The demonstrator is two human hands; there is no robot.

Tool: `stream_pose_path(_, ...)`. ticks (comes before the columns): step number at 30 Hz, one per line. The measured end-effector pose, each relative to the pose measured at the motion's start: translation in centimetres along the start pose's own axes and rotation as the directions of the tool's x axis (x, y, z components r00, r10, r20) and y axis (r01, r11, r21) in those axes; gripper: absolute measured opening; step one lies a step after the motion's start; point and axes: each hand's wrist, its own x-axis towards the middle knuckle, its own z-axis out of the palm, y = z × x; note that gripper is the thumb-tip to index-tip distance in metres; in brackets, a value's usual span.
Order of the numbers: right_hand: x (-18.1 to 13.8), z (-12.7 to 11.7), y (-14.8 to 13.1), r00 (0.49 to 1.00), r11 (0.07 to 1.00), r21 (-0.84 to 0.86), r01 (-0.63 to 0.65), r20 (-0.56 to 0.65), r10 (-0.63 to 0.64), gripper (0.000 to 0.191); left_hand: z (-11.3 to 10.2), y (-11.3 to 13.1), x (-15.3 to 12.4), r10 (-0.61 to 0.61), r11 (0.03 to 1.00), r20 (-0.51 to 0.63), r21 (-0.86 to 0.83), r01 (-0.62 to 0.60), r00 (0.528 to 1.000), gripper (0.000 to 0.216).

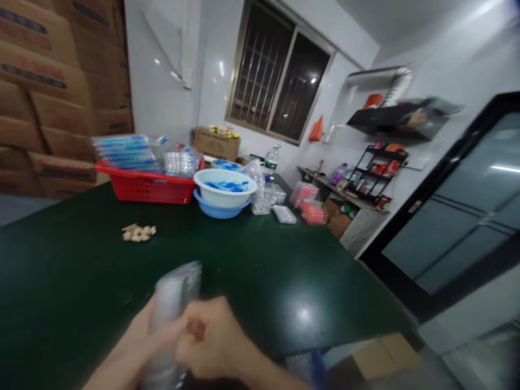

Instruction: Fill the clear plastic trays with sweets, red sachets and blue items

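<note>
My left hand (138,336) is wrapped around a clear, greyish plastic pack (173,295), long and narrow, tilted upright above the near part of the table. Motion blur hides its exact kind; it may be a sleeve or stacked clear trays. Against its right side, my right hand (215,338) is closed, with thumb and fingers curled together at the plastic. What lies inside those fingers is smeared and partly hidden. Beyond both hands, a small pile of beige pieces (139,233) rests on the dark green table (260,271).
Along the back stand a red basket (152,187) of plastic packs, a white basin (225,183) with blue pieces stacked on a blue basin (221,208), a bottle (272,158), a clear tray (284,214) and orange-filled packs (312,213). Cardboard boxes (52,108) are stacked at left.
</note>
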Motion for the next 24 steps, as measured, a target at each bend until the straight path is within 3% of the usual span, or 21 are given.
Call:
stream_pose_path(3, -0.2, -0.7, -0.7, 0.999, 0.997, 0.074, 0.009, -0.036, -0.006, 0.013, -0.3, 0.3, -0.1, 0.086, 0.996, 0.056, -0.019, -0.085, 0.995, 0.046)
stream_pose_path(5, 0.0, -2.5, -1.0, 0.999, 0.988, 0.151, -0.015, -0.050, 0.023, 0.012, -1.9, 0.6, 0.3, 0.061, 0.993, 0.064, -0.108, -0.054, 0.996, 0.042)
stream_pose_path(8, 1.0, -4.7, 0.5, 0.979, 0.899, 0.437, -0.041, -0.161, 0.123, 0.016, -4.6, 1.5, 0.4, -0.008, 0.954, -0.027, -0.300, 0.000, 1.000, 0.041)
stream_pose_path(12, 1.5, -4.3, 6.0, 0.873, 0.669, 0.742, -0.033, -0.305, 0.381, 0.019, -6.6, 2.6, -0.2, 0.010, 0.909, -0.187, -0.407, -0.087, 0.982, 0.041)
stream_pose_path(16, -0.6, -2.9, 10.0, 0.743, 0.574, 0.786, -0.232, -0.238, 0.625, 0.027, -7.5, 2.7, -0.7, 0.018, 0.916, -0.211, -0.388, -0.101, 0.977, 0.046)
stream_pose_path(18, -2.1, -3.3, 9.9, 0.746, 0.596, 0.684, -0.421, -0.114, 0.657, 0.032, -8.0, 2.6, -0.8, 0.010, 0.919, -0.221, -0.383, -0.096, 0.975, 0.045)
stream_pose_path(20, -3.3, -4.2, 9.0, 0.764, 0.713, 0.446, -0.540, -0.096, 0.638, 0.031, -8.4, 2.6, -0.7, 0.018, 0.917, -0.238, -0.383, -0.111, 0.971, 0.047)
stream_pose_path(22, -3.8, -5.1, 8.1, 0.824, 0.865, 0.099, -0.491, -0.269, 0.499, 0.029, -8.6, 2.6, -0.6, 0.032, 0.908, -0.256, -0.396, -0.135, 0.966, 0.049)
stream_pose_path(24, -3.6, -5.3, 7.9, 0.893, 0.891, -0.307, -0.336, -0.405, 0.197, 0.029, -8.6, 2.5, -0.4, 0.035, 0.889, -0.258, -0.434, -0.148, 0.965, 0.051)
